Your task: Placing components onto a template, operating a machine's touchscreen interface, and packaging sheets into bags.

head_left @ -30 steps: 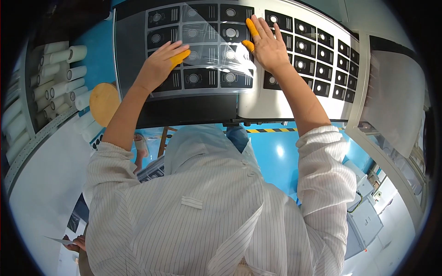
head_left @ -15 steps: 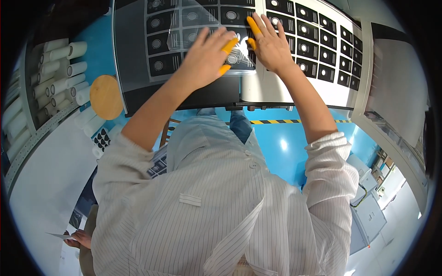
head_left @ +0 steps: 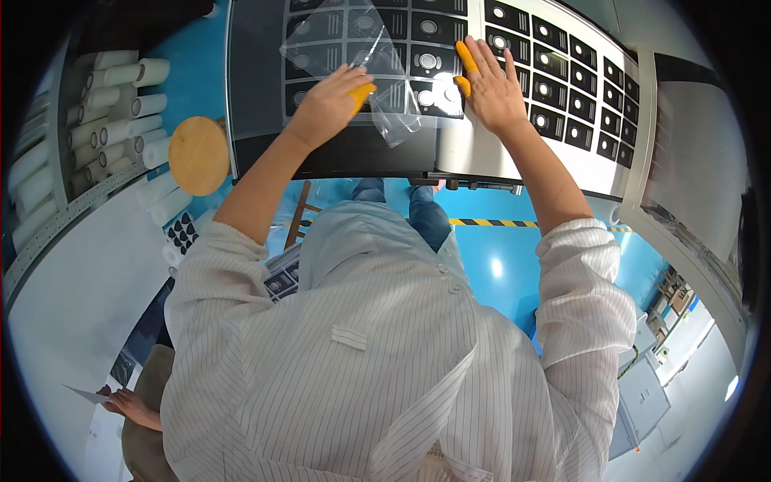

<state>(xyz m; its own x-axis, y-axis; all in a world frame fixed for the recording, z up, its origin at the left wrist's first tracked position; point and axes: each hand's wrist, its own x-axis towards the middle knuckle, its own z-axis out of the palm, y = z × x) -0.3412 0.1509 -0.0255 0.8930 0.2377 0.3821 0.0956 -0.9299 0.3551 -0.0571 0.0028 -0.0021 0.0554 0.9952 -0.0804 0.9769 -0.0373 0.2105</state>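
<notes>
Upper centre of frame: left hand (head_left: 329, 108), yellow finger cover (head_left: 362, 94) on one finger, fingers bent and bunched close together at the clear, creased plastic film (head_left: 395, 132); thumb is hidden, so cannot tell whether they pinch it. Film sits upper centre, slanted and folded, over the left grid of black rectangular panels with pale circles (head_left: 438, 29), its lower corner hanging past the grid's bottom edge over the black worktop (head_left: 361, 157). Right hand (head_left: 496, 98), right of upper centre, palm down, fingers extended and slightly spread, two yellow covers on its digits, thumb close in by the left grid's right edge; it lies over the pale strip between grids and the left part of the right grid of black panels on a white surface (head_left: 582, 76). Bright glare on the left grid near the right thumb. Upper left: stacked white rolls (head_left: 120, 112), then a round light-wood stool top (head_left: 199, 157) just beside the worktop. Lower left: another person's hand (head_left: 132, 407) with a thin pale sheet (head_left: 85, 394). Right of centre: yellow-and-black striped tape (head_left: 494, 222) on the glossy blue floor (head_left: 498, 281).
</notes>
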